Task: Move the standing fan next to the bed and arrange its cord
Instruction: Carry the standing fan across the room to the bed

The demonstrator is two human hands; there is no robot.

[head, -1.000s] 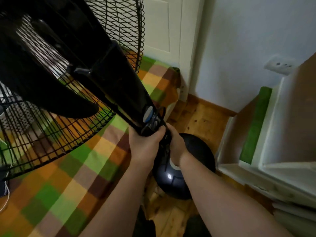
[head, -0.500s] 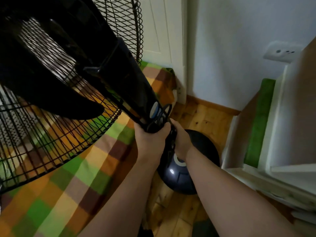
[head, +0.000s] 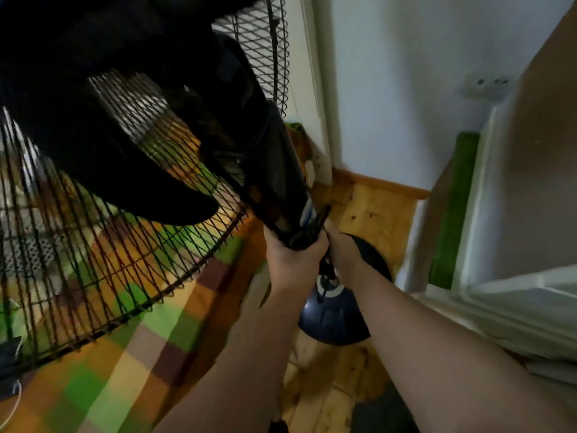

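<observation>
Left hand [head: 290, 260] and right hand [head: 343, 254] each gripped the black standing fan [head: 274, 182] below its control neck, its cage leaning over the checked bed [head: 125, 370], its round base [head: 337, 320] just beside the bed, over the wooden floor [head: 374, 214].

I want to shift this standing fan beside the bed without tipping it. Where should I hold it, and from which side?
Probably the fan at its narrow neck under the controls, from the near side, where left hand and right hand wrap it: slim enough to close around, and above the round base. The wire cage overhangs the bed.
</observation>
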